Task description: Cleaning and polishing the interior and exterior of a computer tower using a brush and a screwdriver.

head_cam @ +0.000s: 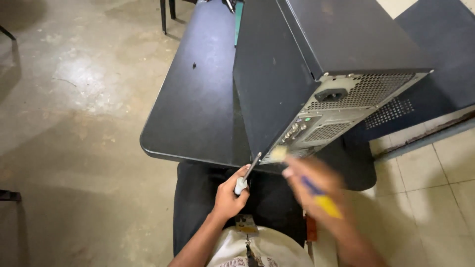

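A black desktop computer tower (277,74) stands on a dark table (198,99), its grey rear panel (336,113) with ports and vents facing me. My left hand (230,195) grips a screwdriver (246,174) with a pale handle; its metal tip touches the lower left corner of the rear panel. My right hand (316,190) is blurred by motion. It holds a brush with a blue and yellow handle (321,198), whose pale bristles (278,153) are against the bottom edge of the rear panel.
My dark-trousered lap (198,198) is under the table's near edge. Concrete floor (74,123) spreads to the left, pale tiles (435,188) to the right. A dark mat (445,54) lies behind the tower. Chair legs (166,15) stand at the far end.
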